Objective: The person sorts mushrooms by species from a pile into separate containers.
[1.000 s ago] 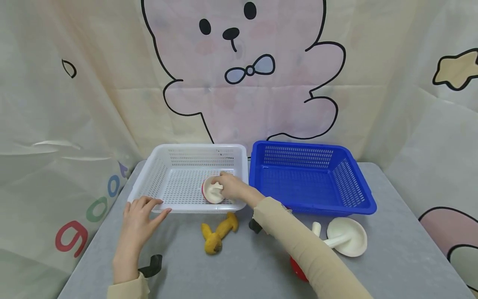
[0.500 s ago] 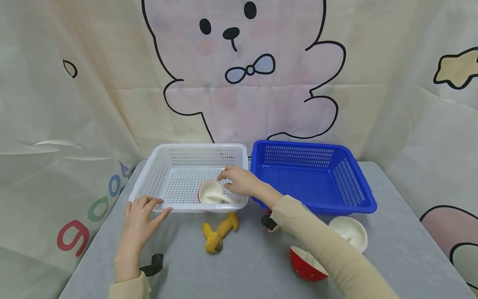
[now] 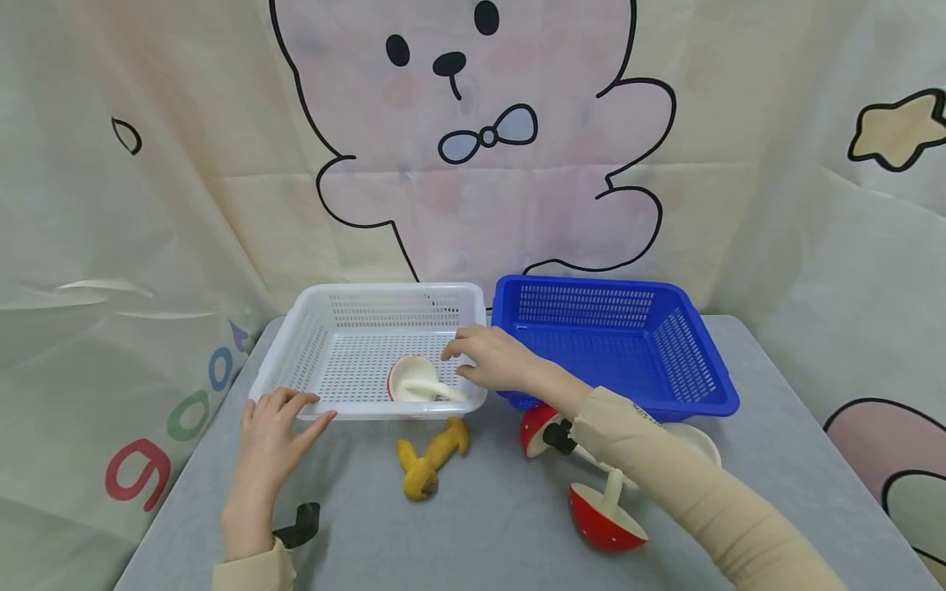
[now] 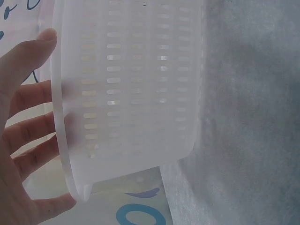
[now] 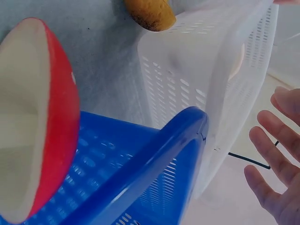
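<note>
My left hand [image 3: 273, 435] holds the near-left rim of the white basket [image 4: 126, 61], fingers over the edge and thumb outside. Inside that basket, near its front right, lies a toy mushroom [image 3: 410, 376], cream underside up and stem pointing right. My right hand [image 3: 491, 359] hovers over the basket's right side, apart from the mushroom, fingers loosely bent around nothing. Below my right forearm are a red-capped toy mushroom [image 3: 535, 428], another tipped with its stem up [image 3: 613, 529], and a pale round one [image 3: 698, 442] partly covered by the sleeve.
A blue basket [image 3: 687, 353] stands right of the white one, their rims close together. In front of the white basket lies a yellow forked piece like a ginger root [image 3: 432, 464]. A printed curtain [image 3: 562, 205] hangs behind the grey table [image 3: 355, 525].
My right hand has let go of the mushroom in the white basket and drawn back to the right. The mushroom has settled slightly left. My left hand stays at the rim.
</note>
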A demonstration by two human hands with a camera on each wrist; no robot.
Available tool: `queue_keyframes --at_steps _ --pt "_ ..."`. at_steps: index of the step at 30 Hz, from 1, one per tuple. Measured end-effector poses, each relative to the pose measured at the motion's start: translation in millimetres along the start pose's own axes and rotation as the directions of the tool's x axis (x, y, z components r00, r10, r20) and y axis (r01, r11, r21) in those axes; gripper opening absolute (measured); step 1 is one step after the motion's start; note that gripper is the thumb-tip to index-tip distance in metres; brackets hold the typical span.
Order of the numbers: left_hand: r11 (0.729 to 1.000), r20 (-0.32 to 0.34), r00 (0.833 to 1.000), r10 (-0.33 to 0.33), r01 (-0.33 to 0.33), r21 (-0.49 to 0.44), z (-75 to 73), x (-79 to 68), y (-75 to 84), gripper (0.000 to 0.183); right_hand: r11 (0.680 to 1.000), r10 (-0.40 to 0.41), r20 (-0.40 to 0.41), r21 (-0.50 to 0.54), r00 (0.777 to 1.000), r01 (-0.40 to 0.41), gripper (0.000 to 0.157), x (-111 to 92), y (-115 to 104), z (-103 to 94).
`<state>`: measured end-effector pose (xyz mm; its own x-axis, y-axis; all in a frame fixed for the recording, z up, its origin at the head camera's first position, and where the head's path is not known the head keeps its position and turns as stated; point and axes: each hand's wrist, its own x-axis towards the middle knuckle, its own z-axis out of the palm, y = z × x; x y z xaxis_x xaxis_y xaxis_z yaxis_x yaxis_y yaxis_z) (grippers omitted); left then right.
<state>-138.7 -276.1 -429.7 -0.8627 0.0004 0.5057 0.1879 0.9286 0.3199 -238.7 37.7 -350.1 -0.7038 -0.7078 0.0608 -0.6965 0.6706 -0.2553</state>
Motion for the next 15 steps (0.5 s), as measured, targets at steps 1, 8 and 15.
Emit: queue_keyframes --at_steps 1,8,15 --pt "1.000 0.001 1.000 0.001 -0.001 -0.001 0.0 0.0 0.0 0.032 1.000 0.005 0.001 0.000 1.000 -0.005 0.024 -2 0 -0.9" --pt "1.000 0.013 1.000 -0.008 0.009 -0.004 0.1 -0.1 0.7 0.033 1.000 -0.021 -0.023 -0.016 0.999 0.021 0.024 -21 0 -8.1" --pt "1.000 0.012 1.000 -0.008 0.008 -0.004 -0.5 -0.5 0.2 0.033 0.999 -0.042 -0.047 -0.029 0.998 0.041 0.025 -47 5 -14.3"
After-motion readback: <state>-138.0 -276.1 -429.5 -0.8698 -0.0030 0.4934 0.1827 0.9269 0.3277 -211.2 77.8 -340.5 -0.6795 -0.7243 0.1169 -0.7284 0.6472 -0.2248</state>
